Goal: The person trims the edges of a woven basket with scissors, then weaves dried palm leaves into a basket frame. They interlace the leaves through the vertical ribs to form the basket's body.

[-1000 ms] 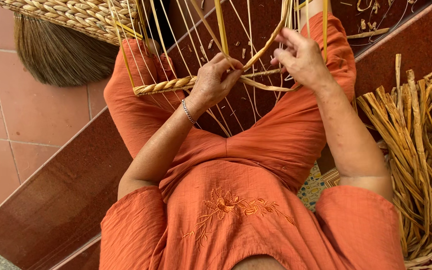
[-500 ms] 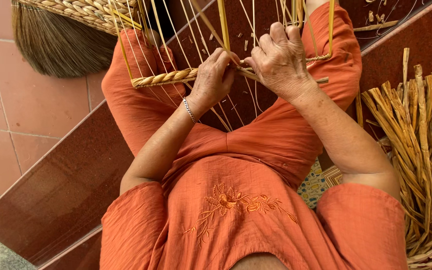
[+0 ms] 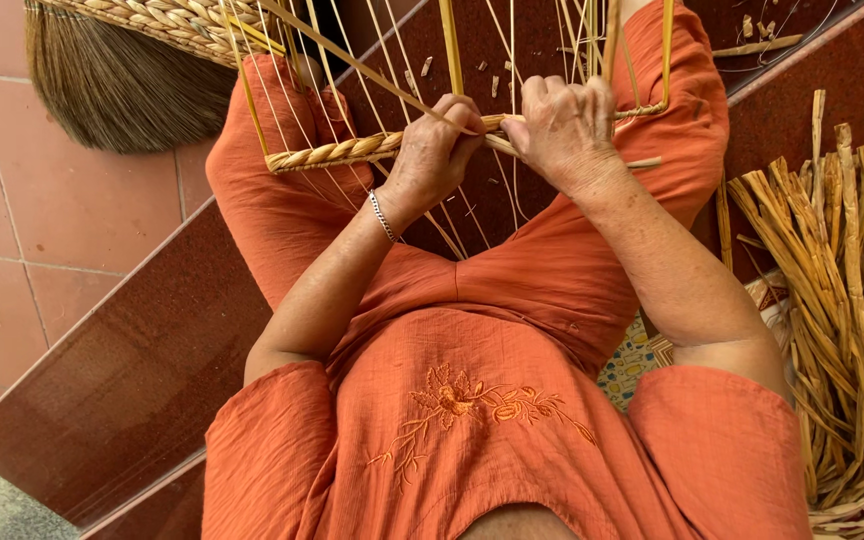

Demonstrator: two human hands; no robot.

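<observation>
Both hands were closed on the braid (image 3: 337, 154), a twisted row of pale straw running across a set of thin upright strands (image 3: 512, 60). Left hand (image 3: 434, 150) had its fingers curled tight round the braid's working end, thumb side up, a silver bracelet (image 3: 382, 215) at its wrist. Right hand (image 3: 564, 128) sat just beside it, knuckles up, fingers folded over the same row and over a flat strip (image 3: 642, 162) that stuck out to the right; how the fingertips pinched underneath could not be seen. The 2 hands nearly touched above the person's knees. The finished stretch of braid lay left of the left hand, ending at a yellow upright (image 3: 249, 100). Beyond the strands, at the top left, was the woven rim of a basket (image 3: 142, 18), with a broom head (image 3: 122, 90) beneath it on the tiled floor (image 3: 12, 250). A heap of dry straw strips (image 3: 842, 290) lay at the right, well apart from the hands. The person sat in orange clothes on a dark red step (image 3: 102, 390).
</observation>
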